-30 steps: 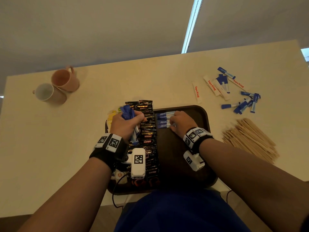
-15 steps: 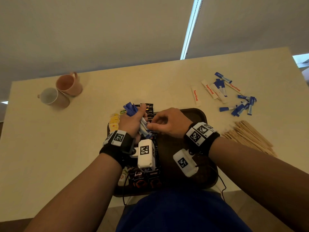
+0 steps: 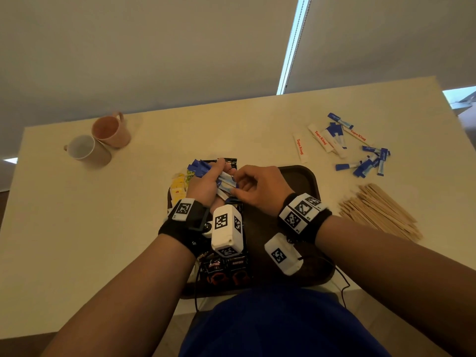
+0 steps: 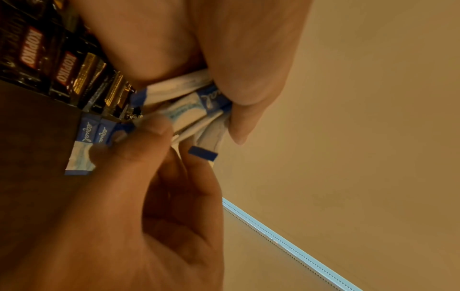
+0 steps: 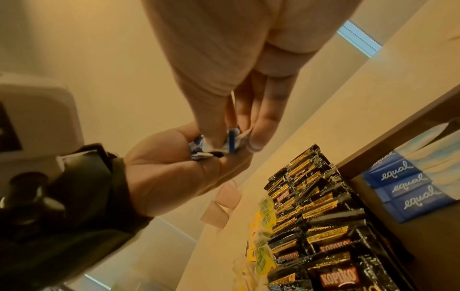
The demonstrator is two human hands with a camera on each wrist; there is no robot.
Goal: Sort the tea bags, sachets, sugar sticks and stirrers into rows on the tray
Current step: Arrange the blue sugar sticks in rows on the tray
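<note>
Your left hand (image 3: 203, 188) keeps a curled grip round a fanned bundle of blue sugar sticks (image 3: 222, 180), held above the far left part of the tray (image 3: 307, 176). Your right hand (image 3: 257, 188) meets it, thumb and fingertips (image 5: 209, 137) pinching the near end of one stick in that bundle.

To do this step well, I would loosen the left grip only slightly, so a single stick slides free and the others do not spill. Pull along the stick's length, not across it, since the paper looks thin and may crease.

On the tray below lie a few blue sticks (image 5: 403, 187) already side by side, printed ends aligned, just right of the row of black coffee sachets (image 5: 321, 232). Lay the new one parallel and touching the last, same end facing the same way. The yellow and green tea bags (image 3: 180, 185) sit at the tray's left edge.

Farther right on the bench (image 3: 77, 240), more blue and white sticks (image 3: 358, 145) lie scattered, and a heap of wooden stirrers (image 3: 378, 211) waits just right of the tray.
</note>
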